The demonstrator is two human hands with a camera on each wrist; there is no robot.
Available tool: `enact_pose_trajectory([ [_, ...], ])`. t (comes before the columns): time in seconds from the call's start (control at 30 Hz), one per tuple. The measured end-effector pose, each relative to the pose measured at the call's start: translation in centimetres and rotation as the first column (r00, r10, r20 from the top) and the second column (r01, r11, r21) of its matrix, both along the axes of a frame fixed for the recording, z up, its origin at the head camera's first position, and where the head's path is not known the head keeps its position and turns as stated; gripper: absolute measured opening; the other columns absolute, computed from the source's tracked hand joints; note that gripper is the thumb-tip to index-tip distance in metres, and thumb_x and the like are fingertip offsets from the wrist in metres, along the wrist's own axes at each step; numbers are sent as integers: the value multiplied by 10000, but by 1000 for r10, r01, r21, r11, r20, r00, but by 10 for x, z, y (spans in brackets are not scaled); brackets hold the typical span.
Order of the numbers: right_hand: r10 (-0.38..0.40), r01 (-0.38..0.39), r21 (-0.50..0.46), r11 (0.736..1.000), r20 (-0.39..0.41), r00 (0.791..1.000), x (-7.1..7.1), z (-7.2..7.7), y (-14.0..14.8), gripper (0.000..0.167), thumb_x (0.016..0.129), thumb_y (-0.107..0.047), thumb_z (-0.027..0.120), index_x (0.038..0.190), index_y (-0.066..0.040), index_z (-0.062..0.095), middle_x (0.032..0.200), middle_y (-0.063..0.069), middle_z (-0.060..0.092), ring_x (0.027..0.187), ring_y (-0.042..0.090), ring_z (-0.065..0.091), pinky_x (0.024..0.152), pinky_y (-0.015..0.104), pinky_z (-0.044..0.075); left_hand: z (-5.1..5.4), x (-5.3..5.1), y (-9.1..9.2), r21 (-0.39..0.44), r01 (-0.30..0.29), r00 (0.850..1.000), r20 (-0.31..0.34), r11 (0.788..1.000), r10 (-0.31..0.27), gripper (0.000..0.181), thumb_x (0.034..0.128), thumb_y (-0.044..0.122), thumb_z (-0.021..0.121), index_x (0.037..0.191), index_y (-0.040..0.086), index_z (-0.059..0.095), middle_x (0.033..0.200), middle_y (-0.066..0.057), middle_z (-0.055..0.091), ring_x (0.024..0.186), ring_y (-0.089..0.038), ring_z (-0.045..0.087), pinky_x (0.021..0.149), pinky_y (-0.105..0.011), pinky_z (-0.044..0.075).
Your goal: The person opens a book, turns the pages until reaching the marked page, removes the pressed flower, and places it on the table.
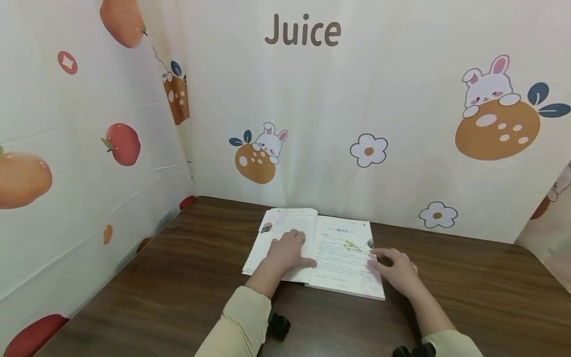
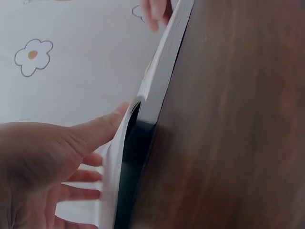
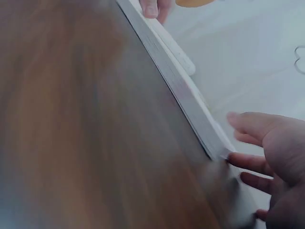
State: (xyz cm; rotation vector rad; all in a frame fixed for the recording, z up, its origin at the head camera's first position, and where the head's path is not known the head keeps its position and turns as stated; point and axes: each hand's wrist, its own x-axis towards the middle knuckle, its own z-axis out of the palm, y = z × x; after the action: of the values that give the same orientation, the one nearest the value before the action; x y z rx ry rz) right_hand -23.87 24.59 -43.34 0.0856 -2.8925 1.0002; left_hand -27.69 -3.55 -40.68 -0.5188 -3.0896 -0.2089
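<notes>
An open book lies on the table, its printed pages facing up. On the right page is a small sprig with yellow blossoms. My left hand rests on the left page with fingers spread, the thumb reaching to the middle fold; the left wrist view shows its thumb at the fold. At the book's right edge is my right hand, its thumb apart from the fingers. In the right wrist view, fingertips are at the corner of the page block, and nothing is pinched between thumb and fingers.
The dark wooden table extends to both sides of the book. Behind it hangs a pale curtain printed with fruit, rabbits and flowers, close to the book's far edge. A black wrist device sits at the left cuff.
</notes>
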Motion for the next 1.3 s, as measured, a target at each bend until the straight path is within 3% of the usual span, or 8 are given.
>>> enact_pose_trajectory([
  [0.2,-145,146,-31,989,22,989,-20,-5,-22,563,872,-507,561,1278,-118,536,1294,230,408,1193,438,286,918,620,122,0,-1,6,-70,138,990,31,988,-136,583,812,516,621,1330,273,513,1400,22,432,1247,-221,418,900,-487,389],
  [0.33,-229,229,-33,973,16,973,-27,-6,-31,634,862,-528,562,1293,-73,463,1229,218,425,1165,440,297,922,616,123,1,1,5,-38,115,989,103,993,-110,598,849,498,589,1367,224,469,1352,-6,495,1203,-212,478,902,-430,409],
  [0.43,-253,253,-15,967,-7,967,-27,-6,-32,579,863,-504,574,1176,-23,496,1193,231,417,1131,441,305,919,611,137,0,0,2,21,90,990,110,996,-92,617,864,523,554,1381,204,445,1302,-19,536,1189,-219,484,906,-414,408],
  [0.6,-279,280,29,960,-23,960,-25,-4,-29,465,872,-467,572,967,-13,540,1143,267,397,1093,462,295,887,596,182,-8,-6,-4,112,80,997,7,990,-81,443,900,509,506,1260,260,577,1162,79,615,1107,-192,505,857,-381,412],
  [0.77,-349,349,71,934,-8,937,-20,-3,-22,470,864,-481,572,896,-12,553,1077,270,383,1052,465,279,831,590,191,-16,-9,-10,210,64,997,-48,976,-55,312,928,431,503,1162,280,643,1063,142,644,994,-141,502,823,-335,402],
  [0.87,-370,369,83,926,-1,929,-19,-3,-18,454,872,-461,571,905,-9,581,1107,286,379,1062,473,273,822,593,189,-17,-9,-11,241,70,997,-60,968,-57,292,931,410,505,1143,273,652,1047,143,648,968,-134,496,823,-329,399],
  [1.13,-356,356,19,934,16,934,-22,-2,-17,402,922,-358,535,1027,21,620,1128,290,431,1049,464,284,809,565,201,-17,-9,-14,255,67,996,-77,965,-49,283,936,377,506,1154,272,653,1074,143,644,956,-124,492,820,-316,392],
  [1.3,-421,419,-82,904,-4,907,-19,0,1,478,935,-410,495,1073,32,617,1122,286,502,1053,456,301,813,560,203,-19,-10,-14,256,54,996,-82,965,-34,282,932,367,515,1156,274,659,1113,141,633,952,-122,498,806,-310,398],
])
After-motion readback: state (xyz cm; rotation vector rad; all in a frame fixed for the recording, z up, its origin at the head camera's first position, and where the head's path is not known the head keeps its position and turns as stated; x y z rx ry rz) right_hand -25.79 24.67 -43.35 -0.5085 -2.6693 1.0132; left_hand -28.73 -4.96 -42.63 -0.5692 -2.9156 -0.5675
